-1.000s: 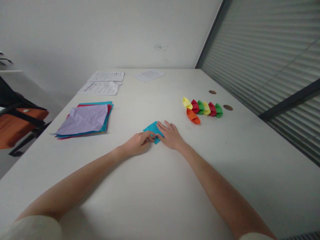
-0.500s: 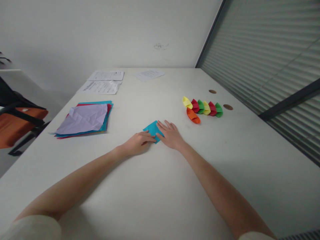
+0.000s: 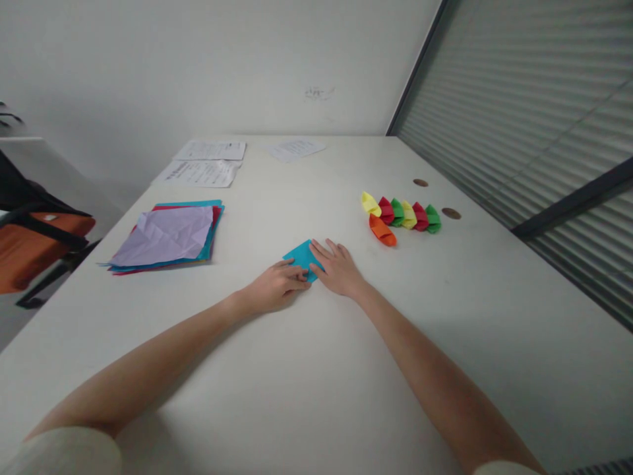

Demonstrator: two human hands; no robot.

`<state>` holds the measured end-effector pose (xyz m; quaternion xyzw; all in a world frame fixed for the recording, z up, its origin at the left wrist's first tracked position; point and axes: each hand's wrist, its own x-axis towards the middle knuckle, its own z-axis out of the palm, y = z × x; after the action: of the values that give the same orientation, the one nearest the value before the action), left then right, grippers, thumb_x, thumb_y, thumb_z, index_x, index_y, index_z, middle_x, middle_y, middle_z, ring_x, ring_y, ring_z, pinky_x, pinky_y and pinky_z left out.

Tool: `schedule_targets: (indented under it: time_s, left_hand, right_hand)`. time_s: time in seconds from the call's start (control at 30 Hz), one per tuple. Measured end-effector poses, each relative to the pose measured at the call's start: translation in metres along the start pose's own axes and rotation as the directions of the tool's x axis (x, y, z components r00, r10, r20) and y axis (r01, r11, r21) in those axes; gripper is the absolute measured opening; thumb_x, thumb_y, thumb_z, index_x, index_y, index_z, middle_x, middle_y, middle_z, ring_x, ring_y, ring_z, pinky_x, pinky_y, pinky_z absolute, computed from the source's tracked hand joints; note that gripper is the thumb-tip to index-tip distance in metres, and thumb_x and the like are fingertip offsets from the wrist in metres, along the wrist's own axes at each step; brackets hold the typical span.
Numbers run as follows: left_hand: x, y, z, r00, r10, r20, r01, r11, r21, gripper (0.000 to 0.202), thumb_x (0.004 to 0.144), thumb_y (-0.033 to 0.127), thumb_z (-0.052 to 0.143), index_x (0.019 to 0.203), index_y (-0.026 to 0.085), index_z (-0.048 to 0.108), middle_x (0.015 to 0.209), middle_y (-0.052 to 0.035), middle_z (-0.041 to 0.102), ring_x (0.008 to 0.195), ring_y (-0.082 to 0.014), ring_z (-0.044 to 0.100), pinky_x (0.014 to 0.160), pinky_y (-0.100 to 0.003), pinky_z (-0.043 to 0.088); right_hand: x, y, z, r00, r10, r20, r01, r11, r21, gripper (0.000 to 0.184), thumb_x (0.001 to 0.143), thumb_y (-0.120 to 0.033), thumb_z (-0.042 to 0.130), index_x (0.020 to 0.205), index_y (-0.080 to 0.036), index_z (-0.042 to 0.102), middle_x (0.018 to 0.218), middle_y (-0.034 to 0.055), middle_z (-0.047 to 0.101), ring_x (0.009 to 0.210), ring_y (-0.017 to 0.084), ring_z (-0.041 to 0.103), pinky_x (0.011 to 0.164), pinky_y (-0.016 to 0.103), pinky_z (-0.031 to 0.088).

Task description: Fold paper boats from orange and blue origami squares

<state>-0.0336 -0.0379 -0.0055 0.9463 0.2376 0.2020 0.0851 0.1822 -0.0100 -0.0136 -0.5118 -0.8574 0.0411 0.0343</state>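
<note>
A small blue origami paper (image 3: 299, 254), folded to a pointed shape, lies on the white table in front of me. My left hand (image 3: 277, 285) comes in from its lower left, fingers bent and closed about the near corner, which they partly hide. Flat on the paper's right side rests my right hand (image 3: 337, 266), its fingers spread and pressing the sheet down. Up and to the right, an orange folded paper piece (image 3: 382, 231) sits just below a row of folded paper pieces (image 3: 408, 214) in yellow, red and green.
On the left lies a stack of coloured paper (image 3: 165, 234) with a creased lilac sheet on top. Printed sheets (image 3: 202, 173) and another printed page (image 3: 297, 149) are farther back. Window blinds (image 3: 519, 99) border the right side; an orange chair (image 3: 44, 244) stands left.
My left fingers have shifted slightly right and curled over the paper's near corner, covering more of it. My right hand and the paper stay nearly in place.
</note>
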Motion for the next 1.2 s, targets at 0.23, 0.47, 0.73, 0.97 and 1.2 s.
schedule_targets:
  time_s: [0.23,0.47,0.73,0.97,1.2]
  left_hand:
    - [0.002,0.007,-0.002,0.996,-0.06,-0.06,0.056,0.996,-0.062,0.025,0.087,0.009,0.052,0.099,0.018,0.072,0.113,-0.0131,0.062,0.11,-0.0217,0.059,0.099,-0.039,0.048]
    - [-0.001,0.005,-0.002,0.998,-0.069,0.007,0.069,0.996,-0.056,0.032,0.084,0.007,0.05,0.105,0.02,0.069,0.117,-0.0104,0.064,0.113,-0.0211,0.06,0.111,-0.046,0.037]
    - [0.002,0.004,-0.005,0.994,-0.109,0.032,0.111,0.991,-0.071,0.042,0.076,0.004,0.048,0.113,0.018,0.062,0.119,-0.0089,0.066,0.115,-0.0203,0.061,0.114,-0.044,0.036]
    - [0.001,-0.003,-0.002,0.977,-0.209,-0.045,0.196,0.959,-0.204,0.052,0.07,-0.002,0.04,0.118,0.013,0.054,0.108,-0.0087,0.071,0.103,-0.0165,0.067,0.1,-0.036,0.051]
    - [-0.001,-0.007,0.002,0.988,-0.15,-0.037,0.142,0.974,-0.176,0.053,0.072,-0.003,0.04,0.118,0.016,0.058,0.114,-0.0068,0.071,0.111,-0.0168,0.065,0.112,-0.042,0.041]
  right_hand:
    - [0.0,0.002,0.001,1.0,-0.011,-0.012,0.011,1.0,0.007,0.064,0.098,-0.052,0.018,0.154,-0.022,0.025,0.16,0.0005,0.022,0.146,0.035,0.02,0.116,0.053,0.02]
    - [0.0,0.001,0.0,1.0,-0.011,-0.02,0.012,1.0,0.011,0.064,0.098,-0.053,0.017,0.154,-0.021,0.025,0.16,0.0006,0.023,0.146,0.034,0.02,0.116,0.053,0.021]
    - [-0.001,0.0,0.0,1.0,-0.008,-0.019,0.008,1.0,-0.004,0.064,0.098,-0.051,0.018,0.154,-0.02,0.025,0.16,0.0009,0.023,0.146,0.034,0.02,0.116,0.053,0.021]
    - [-0.001,0.0,0.002,1.0,-0.012,-0.029,0.011,1.0,-0.016,0.062,0.099,-0.048,0.02,0.153,-0.019,0.027,0.16,0.0004,0.023,0.146,0.035,0.021,0.116,0.053,0.021]
    - [-0.001,0.0,0.0,1.0,-0.014,-0.027,0.014,1.0,-0.001,0.063,0.098,-0.051,0.018,0.153,-0.021,0.026,0.16,0.0005,0.023,0.146,0.035,0.02,0.116,0.054,0.021]
